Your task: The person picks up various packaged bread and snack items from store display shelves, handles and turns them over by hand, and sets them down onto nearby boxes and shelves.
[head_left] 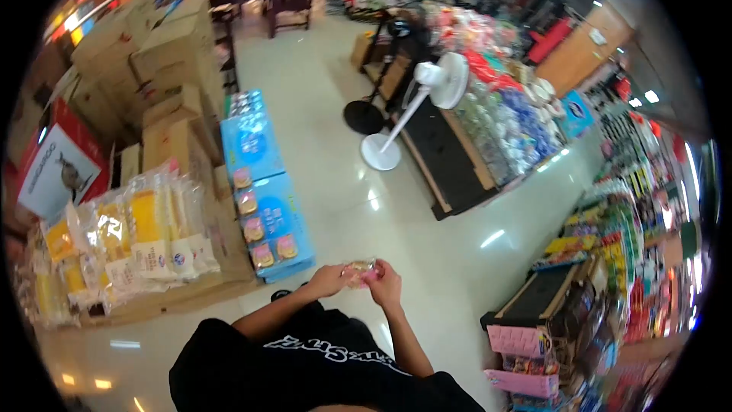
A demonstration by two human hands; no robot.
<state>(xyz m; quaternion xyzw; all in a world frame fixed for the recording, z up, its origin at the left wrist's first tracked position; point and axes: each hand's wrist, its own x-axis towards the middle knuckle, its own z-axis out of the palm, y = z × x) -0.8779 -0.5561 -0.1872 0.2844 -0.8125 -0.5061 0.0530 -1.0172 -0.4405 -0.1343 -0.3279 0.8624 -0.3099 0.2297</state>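
Note:
Between my two hands, in front of my chest, is a small clear packet with pink on it point(357, 274). My left hand point(326, 281) is closed on the packet's left end. At the other end, my right hand point(386, 282) pinches the pink edge. What lies inside the wrapper is too small to make out. Just left of my hands, blue cartons point(293, 214) stand in a row on the floor. Several small pink-and-tan packets point(253, 228) lie on top of them, similar in look to the held one.
Clear bags with yellow contents point(145, 217) lie on cardboard at left, below stacked cartons point(179, 49). A white fan point(381, 151) stands ahead beside a display table of bagged goods point(496, 130). Crowded shelves point(610, 236) line the right. Pale shiny tiles point(427, 244) cover the floor.

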